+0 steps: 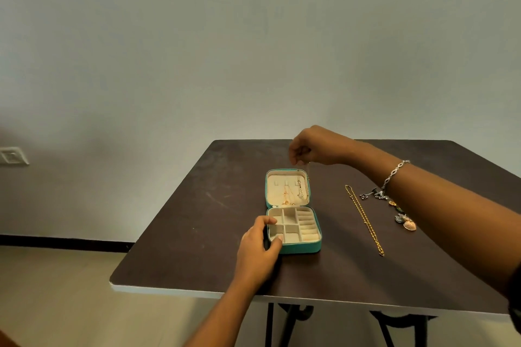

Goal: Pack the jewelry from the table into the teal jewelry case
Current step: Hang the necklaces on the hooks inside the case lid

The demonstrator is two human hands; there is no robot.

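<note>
The right hand (313,149) pinches a thin gold chain (309,172) above the far-right rim of the open teal zip-up jewelry case (298,248); the chain hangs vertically, lid hooks just below-left; the left hand (258,253) grips the case's near-left corner on the dark brown table (197,234).

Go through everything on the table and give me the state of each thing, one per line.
teal jewelry case: open, lid laid back
compartments: look empty
necklaces in lid: packed
gold chain: stretched out on table, unpacked
loose jewelry pile: on table, unpacked
left hand: grips case's left edge
right hand: pinches thin chain over the lid
</note>
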